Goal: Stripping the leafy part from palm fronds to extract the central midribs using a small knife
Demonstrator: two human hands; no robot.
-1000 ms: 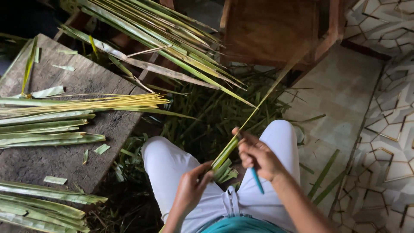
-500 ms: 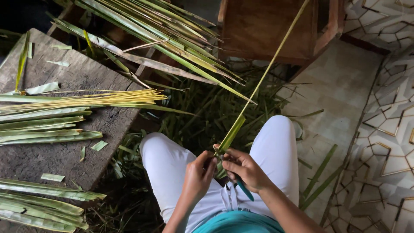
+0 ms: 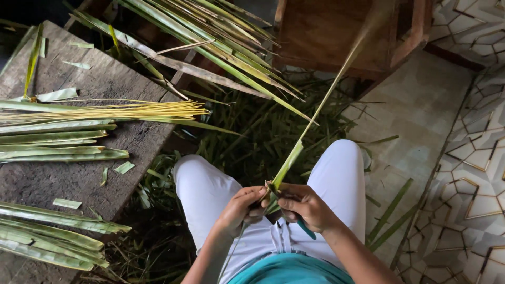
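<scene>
My left hand [image 3: 243, 208] and my right hand [image 3: 306, 206] meet over my lap, both pinching the base of a long green palm leaf strip [image 3: 294, 155]. The strip rises away from me toward the upper right, thinning to a pale rib whose tip is blurred. A teal tool handle [image 3: 306, 229] sticks out below my right hand's fingers; its working end is hidden. My knees in white trousers [image 3: 205, 194] lie under the hands.
A worn wooden board [image 3: 63, 179] at left carries a bundle of yellow ribs [image 3: 131, 111] and flat green leaf strips [image 3: 58, 139]. Palm fronds [image 3: 210, 47] lie across the top. A brown wooden box [image 3: 336, 31] stands ahead. Leaf scraps [image 3: 252, 131] cover the floor; patterned tiles [image 3: 463, 158] are at right.
My right hand has come down to meet my left at the strip's base. The strip has swung up and its far end now blurs.
</scene>
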